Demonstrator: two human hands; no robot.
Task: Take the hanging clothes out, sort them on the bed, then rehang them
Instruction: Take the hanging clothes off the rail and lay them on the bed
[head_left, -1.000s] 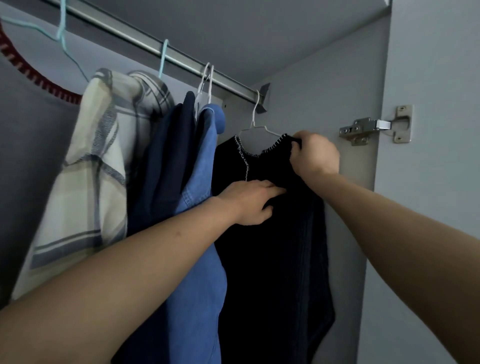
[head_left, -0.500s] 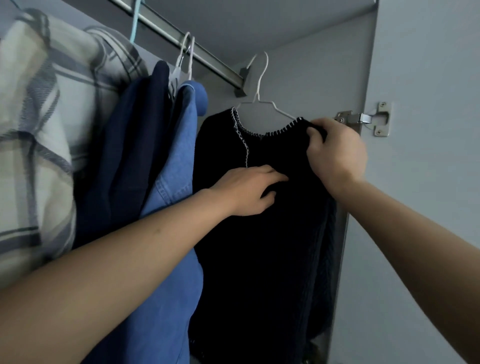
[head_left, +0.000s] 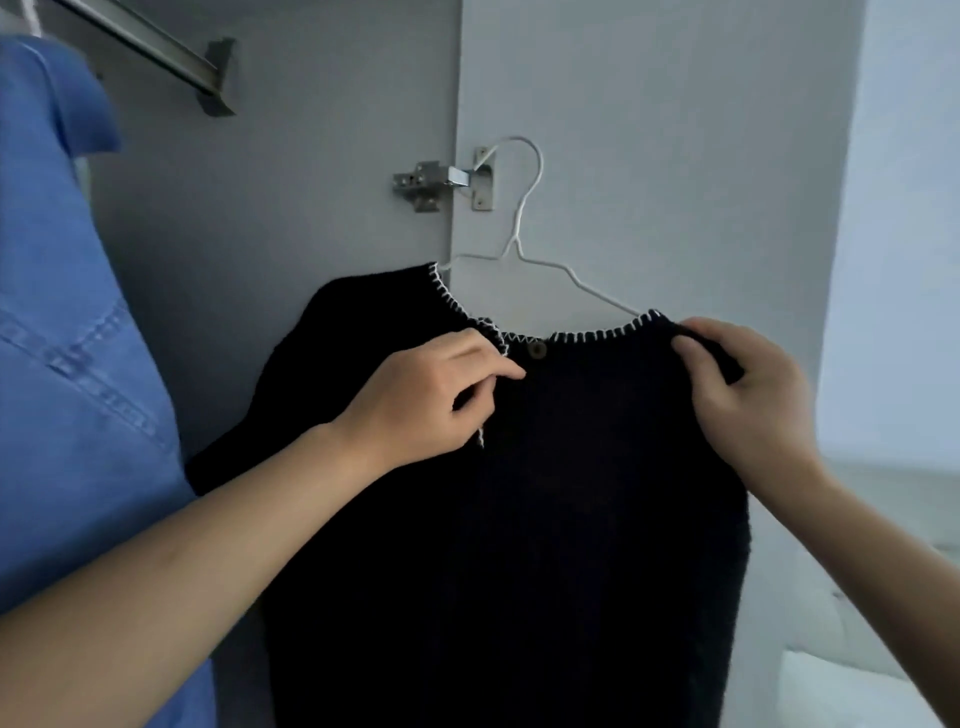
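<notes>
The black knit cardigan hangs on a white wire hanger that is clear of the closet rod, carried in front of the open wardrobe door. The left hand pinches the front placket just below the white-stitched neckline, beside the brown button; the right hand has thumb and curled fingers closed on the cardigan's shoulder, where the hanger arm probably lies under the knit, though I cannot tell whether it has the wire itself. Neither hand holds the hook, so the likeliest trouble is the hanger tilting and slipping out through the wide neck, or the loose knit sliding off the far shoulder, which droops unsupported. The bare hook stands very near the door hinge in this view and could catch on it if lifted or swung left. The blue denim shirt crowds the left edge, and the door blocks straight ahead. Open room seems to lie to the right and downward, where a pale surface, possibly the bed, shows past the door's edge.
</notes>
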